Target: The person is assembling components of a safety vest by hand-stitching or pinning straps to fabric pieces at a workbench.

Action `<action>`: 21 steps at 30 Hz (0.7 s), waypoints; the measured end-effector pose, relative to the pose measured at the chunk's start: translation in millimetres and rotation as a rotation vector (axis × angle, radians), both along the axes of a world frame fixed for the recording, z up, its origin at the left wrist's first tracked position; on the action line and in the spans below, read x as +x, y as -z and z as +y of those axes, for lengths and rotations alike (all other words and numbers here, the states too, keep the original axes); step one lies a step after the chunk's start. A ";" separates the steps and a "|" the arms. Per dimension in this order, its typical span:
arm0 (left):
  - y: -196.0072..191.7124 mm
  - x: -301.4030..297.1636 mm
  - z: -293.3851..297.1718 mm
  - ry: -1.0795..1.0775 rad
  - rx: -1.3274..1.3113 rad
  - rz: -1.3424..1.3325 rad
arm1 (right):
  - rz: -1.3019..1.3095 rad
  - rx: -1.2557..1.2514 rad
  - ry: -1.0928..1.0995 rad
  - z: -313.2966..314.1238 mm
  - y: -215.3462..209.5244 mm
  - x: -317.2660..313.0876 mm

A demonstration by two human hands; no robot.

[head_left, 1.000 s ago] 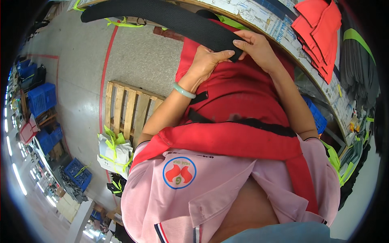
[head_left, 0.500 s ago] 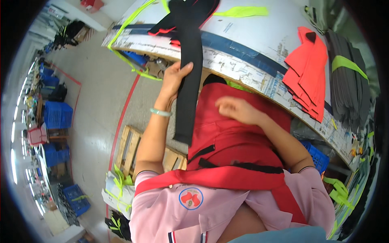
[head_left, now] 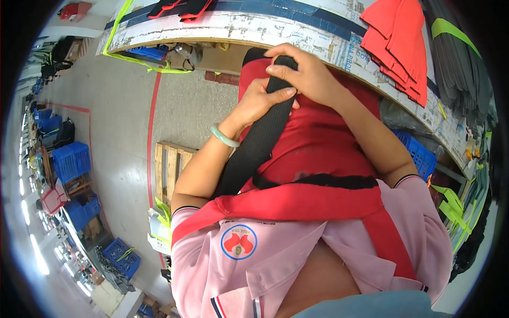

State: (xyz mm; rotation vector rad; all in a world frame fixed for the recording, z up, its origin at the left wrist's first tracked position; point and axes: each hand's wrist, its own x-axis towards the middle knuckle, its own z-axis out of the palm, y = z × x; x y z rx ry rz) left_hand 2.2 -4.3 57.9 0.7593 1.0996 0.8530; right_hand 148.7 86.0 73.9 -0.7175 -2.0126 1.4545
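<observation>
A long black mesh strap [head_left: 254,143] runs from my lap up to the table edge. My left hand [head_left: 260,100], with a pale green bangle [head_left: 225,137] at the wrist, grips the strap from the left side. My right hand [head_left: 307,74] closes over the strap's upper end just above the left hand. Both hands meet in front of my red apron [head_left: 318,153], close to the worktable's edge [head_left: 222,26].
Red fabric pieces [head_left: 403,42] and grey pieces with a neon-green strip [head_left: 456,63] lie on the table at right. Black and red pieces [head_left: 180,8] sit at its far end. A wooden pallet [head_left: 169,169] lies on the floor at left, with blue crates [head_left: 71,161] beyond.
The strap was raised over the table by my left hand; now it hangs down in front of me, and both hands have come together gripping its upper end.
</observation>
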 end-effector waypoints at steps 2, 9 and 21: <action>-1.5 3.3 -1.9 -0.011 0.056 0.120 | -0.129 0.164 0.111 5.1 0.0 6.8; 12.4 15.1 9.1 0.020 0.043 0.044 | -0.129 -0.271 0.033 12.2 26.9 19.7; 2.6 21.0 20.4 -0.029 0.034 -0.315 | -0.206 0.388 0.915 53.9 20.1 249.2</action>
